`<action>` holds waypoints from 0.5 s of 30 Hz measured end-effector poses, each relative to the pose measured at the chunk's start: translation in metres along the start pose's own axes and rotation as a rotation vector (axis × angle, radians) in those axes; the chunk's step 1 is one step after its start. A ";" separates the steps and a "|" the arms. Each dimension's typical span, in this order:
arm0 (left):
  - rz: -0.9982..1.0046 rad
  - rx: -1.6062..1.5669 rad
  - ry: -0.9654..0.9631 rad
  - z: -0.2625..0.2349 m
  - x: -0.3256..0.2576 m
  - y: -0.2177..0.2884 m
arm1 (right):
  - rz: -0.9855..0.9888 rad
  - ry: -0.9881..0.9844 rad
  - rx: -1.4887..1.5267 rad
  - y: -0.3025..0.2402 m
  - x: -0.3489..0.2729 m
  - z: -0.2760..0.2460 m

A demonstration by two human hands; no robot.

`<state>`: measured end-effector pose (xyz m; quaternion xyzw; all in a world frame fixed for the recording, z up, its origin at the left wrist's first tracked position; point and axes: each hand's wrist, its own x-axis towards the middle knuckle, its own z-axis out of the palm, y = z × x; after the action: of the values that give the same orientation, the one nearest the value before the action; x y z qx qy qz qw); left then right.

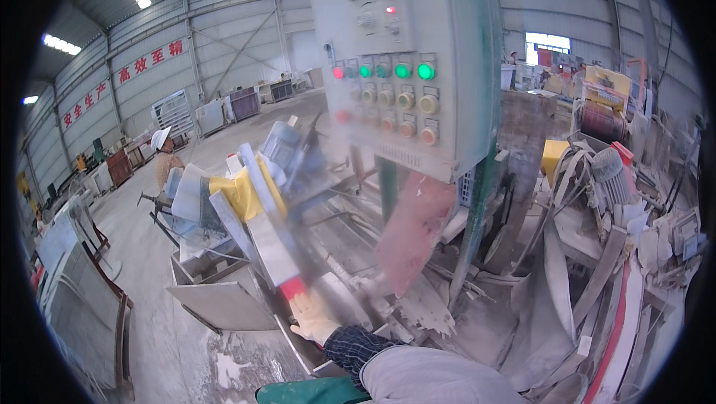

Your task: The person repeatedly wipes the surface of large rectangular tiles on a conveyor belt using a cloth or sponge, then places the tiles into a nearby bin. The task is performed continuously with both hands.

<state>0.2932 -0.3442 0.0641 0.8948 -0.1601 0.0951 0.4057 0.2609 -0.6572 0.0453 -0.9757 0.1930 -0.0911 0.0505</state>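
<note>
My right hand (313, 318), in a pale glove with a dark checked cuff, reaches in from the lower right. Its fingers lie stretched out against the red end (293, 288) of a long whitish strip (271, 249), and its thumb stands apart. That strip runs up a sloping machine bed toward a yellow cover (240, 194). A bluish-grey motor (282, 143) sits beyond the cover. Just right of the hand is a curved grey machine part (341, 296), partly blurred. My left hand is out of the picture.
A grey control cabinet (403, 113) with lit buttons hangs ahead. Below it is a reddish flap (418, 229). Someone in a white hat (161, 139) stands at the left. Slabs on a rack (82, 307) are at the near left; a cluttered machine (611, 180) with belts is at the right.
</note>
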 end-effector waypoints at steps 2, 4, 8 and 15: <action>0.002 0.006 -0.010 0.003 0.000 0.003 | 0.004 0.033 -0.005 -0.004 -0.005 -0.005; 0.005 0.016 -0.014 0.004 0.000 0.005 | 0.009 -0.024 0.012 -0.005 -0.009 -0.008; 0.012 0.031 -0.012 0.006 0.002 0.008 | -0.007 -0.009 -0.016 -0.005 -0.019 -0.012; 0.023 0.040 0.002 0.005 -0.001 0.010 | -0.005 0.022 -0.006 -0.010 -0.029 -0.015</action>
<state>0.2887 -0.3544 0.0676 0.9007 -0.1682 0.1040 0.3869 0.2350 -0.6381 0.0569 -0.9752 0.1913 -0.1015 0.0452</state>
